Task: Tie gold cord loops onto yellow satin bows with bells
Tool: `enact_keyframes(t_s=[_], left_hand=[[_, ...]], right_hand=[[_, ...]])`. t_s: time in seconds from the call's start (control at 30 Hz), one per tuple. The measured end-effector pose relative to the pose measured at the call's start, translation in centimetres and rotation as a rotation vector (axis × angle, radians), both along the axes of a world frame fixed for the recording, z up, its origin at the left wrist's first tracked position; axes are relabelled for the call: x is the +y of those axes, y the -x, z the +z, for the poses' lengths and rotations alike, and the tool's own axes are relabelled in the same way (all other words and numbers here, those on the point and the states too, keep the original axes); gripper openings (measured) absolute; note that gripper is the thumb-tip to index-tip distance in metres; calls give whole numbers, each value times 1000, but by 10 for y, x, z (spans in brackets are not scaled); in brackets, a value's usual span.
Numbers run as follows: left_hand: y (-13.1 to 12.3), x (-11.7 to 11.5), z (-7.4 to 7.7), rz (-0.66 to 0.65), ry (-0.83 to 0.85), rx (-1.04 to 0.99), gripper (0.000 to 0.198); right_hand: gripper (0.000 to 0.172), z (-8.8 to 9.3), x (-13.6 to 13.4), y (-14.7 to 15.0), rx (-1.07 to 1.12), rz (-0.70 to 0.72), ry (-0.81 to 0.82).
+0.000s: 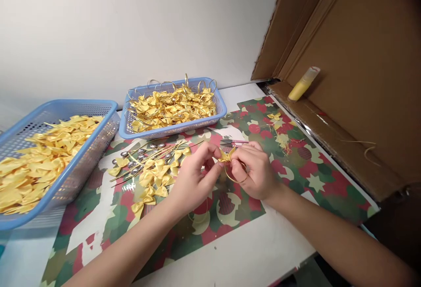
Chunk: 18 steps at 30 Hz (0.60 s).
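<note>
Between both hands, just above the table, is a small yellow ribbon bow (226,155). My left hand (200,173) pinches the bow's left side between thumb and fingers. From the right, my right hand (251,169) has closed fingers on a thin gold cord (232,179), which loops down below the bow. What lies inside the right fingertips is partly hidden. Left of my left hand, several loose yellow bows (158,173) lie in a heap. Beside them are gold cords with silver bells (135,164). Behind the hands lies a thin pointed tool (234,141), partly covered.
A blue basket of gold-corded bows (222,108) stands at the back. Another blue basket (110,122) holds plain bows at the left. Yellow scraps (282,141) lie right on the patterned sheet (226,210). A yellow tube (303,84) leans by the cardboard wall (355,72).
</note>
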<state>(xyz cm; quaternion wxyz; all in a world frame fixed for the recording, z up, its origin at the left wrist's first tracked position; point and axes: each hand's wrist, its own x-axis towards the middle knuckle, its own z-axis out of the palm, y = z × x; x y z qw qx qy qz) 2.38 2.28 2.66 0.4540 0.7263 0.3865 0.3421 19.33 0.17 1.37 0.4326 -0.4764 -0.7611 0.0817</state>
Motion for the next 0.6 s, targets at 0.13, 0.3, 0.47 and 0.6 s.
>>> enact_keyframes(t_s=[0.13,0.3,0.47,0.6], left_hand=[[1,1,0,-22,-12,41,6],[1,1,2,-40,-133,136,5],[-2,-3,-1,38,-437,242,10],[-2,-3,-4,132,-525,316,15]], right_hand=[[22,-2,1,2,16,-24,1],[23,-1,2,3,44,-28,-15],[22,0,0,4,66,-36,-46],[23,1,0,5,62,-50,-40]])
